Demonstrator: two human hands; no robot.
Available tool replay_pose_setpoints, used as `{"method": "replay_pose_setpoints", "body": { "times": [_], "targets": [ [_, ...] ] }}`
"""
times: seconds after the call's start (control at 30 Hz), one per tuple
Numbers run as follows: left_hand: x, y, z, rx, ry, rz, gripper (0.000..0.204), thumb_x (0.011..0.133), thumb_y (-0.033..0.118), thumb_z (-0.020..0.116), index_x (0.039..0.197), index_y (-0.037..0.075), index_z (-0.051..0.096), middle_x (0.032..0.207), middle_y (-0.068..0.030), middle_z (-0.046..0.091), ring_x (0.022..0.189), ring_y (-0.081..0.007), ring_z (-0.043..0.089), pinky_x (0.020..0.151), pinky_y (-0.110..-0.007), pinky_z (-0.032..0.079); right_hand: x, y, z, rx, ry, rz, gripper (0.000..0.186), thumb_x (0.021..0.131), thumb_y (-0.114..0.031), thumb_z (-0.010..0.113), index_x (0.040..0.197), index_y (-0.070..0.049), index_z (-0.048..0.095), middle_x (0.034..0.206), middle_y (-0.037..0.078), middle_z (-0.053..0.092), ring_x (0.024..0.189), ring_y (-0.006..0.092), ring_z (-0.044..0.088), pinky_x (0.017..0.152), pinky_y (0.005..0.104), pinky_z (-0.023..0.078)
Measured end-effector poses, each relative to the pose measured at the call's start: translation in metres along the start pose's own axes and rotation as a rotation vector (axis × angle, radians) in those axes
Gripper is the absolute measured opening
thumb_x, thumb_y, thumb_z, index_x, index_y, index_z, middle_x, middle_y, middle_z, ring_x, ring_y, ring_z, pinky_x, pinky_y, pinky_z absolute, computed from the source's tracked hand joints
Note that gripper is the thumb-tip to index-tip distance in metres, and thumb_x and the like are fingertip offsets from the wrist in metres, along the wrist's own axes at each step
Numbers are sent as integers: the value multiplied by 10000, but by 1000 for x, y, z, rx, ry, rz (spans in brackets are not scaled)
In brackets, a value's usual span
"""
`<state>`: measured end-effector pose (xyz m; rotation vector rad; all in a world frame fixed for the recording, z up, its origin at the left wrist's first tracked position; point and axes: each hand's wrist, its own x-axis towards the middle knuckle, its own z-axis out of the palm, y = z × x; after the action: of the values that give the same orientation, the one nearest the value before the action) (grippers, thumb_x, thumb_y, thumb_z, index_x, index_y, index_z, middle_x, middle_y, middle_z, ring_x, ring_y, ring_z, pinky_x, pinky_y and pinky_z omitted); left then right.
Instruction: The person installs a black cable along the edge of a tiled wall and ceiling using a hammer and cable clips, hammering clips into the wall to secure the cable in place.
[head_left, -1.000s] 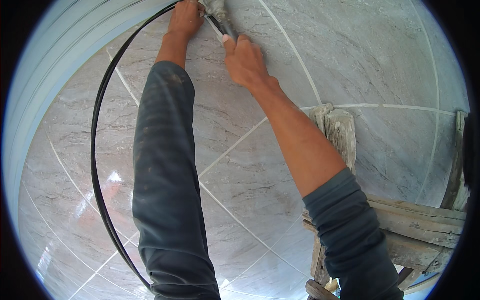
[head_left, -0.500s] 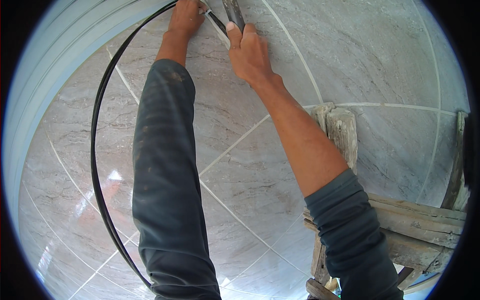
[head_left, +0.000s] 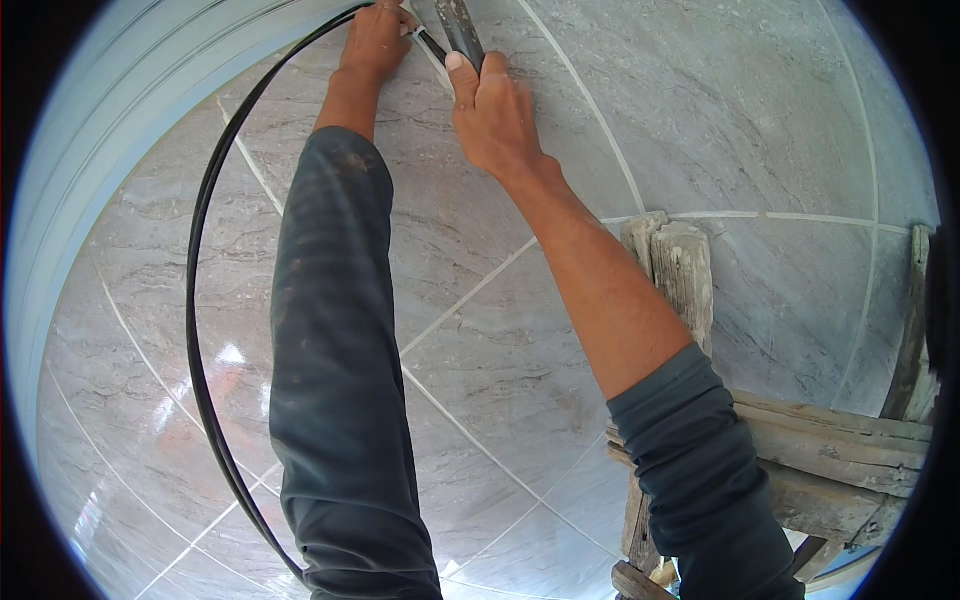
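My left hand is closed at the upper edge, with its fingers around a black cable. The cable looks doubled and bends in a wide arc down the left side, passing behind my left sleeve at the bottom. Beside it, my right hand grips a dark, worn, bar-like tool whose far end runs out of the picture. A thinner black rod with a pale collar slants between the two hands. Whether it belongs to the tool or the cable, I cannot tell.
Grey marbled tiles with pale joints spread behind my arms. White ribbed panelling curves along the upper left. At the lower right stands a rough wooden frame, its post rising close to my right forearm.
Both hands have shifted slightly; the right hand and tool moved a little left and down. The tool's bar leans more to the left. The cable's arc has drifted slightly right.
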<state>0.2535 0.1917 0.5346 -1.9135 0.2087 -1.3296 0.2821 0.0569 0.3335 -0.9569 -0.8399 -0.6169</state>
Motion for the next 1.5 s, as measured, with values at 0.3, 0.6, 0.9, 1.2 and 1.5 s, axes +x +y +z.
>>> {"method": "replay_pose_setpoints", "body": {
  "times": [0.3, 0.6, 0.9, 1.2, 1.5],
  "targets": [
    [-3, 5, 4, -81, 5, -23, 485, 840, -59, 565, 1300, -2, 422, 869, -221, 665, 815, -428, 646, 721, -493, 515, 4, 5, -1, -9, -4, 82, 552, 1040, -429, 444, 1037, 111, 558, 892, 389, 646, 902, 543, 650, 799, 550, 525],
    [-7, 38, -11, -36, -69, -163, 542, 860, -55, 545, 1366, 65, 393, 936, -236, 679, 841, -461, 648, 718, -534, 510, 4, 5, -4, -19, -21, 70, 567, 1035, -436, 448, 1054, 119, 563, 912, 388, 650, 908, 541, 651, 811, 554, 523],
    [-24, 51, -18, 64, 101, -106, 591, 883, -9, 541, 1430, 126, 364, 970, -219, 699, 823, -439, 665, 695, -518, 531, 5, 3, -4, -46, -19, 71, 553, 1036, -419, 448, 1087, 118, 564, 964, 391, 647, 970, 535, 642, 858, 560, 507],
    [-37, 75, -30, 205, 33, -249, 818, 772, 253, 824, 1412, 188, 319, 1224, -72, 699, 1157, -281, 645, 1057, -453, 358, 7, 4, -5, -110, -108, 114, 579, 1032, -438, 420, 1120, 115, 568, 986, 391, 648, 992, 530, 642, 884, 542, 518],
    [-37, 64, -24, 252, 11, -195, 711, 806, 382, 791, 1316, 154, 351, 1303, -49, 670, 1259, -239, 586, 1094, -488, 319, 12, 7, 1, -137, -55, 42, 564, 1021, -423, 433, 1098, 122, 556, 952, 408, 640, 965, 546, 638, 869, 549, 523]
  ]
}}
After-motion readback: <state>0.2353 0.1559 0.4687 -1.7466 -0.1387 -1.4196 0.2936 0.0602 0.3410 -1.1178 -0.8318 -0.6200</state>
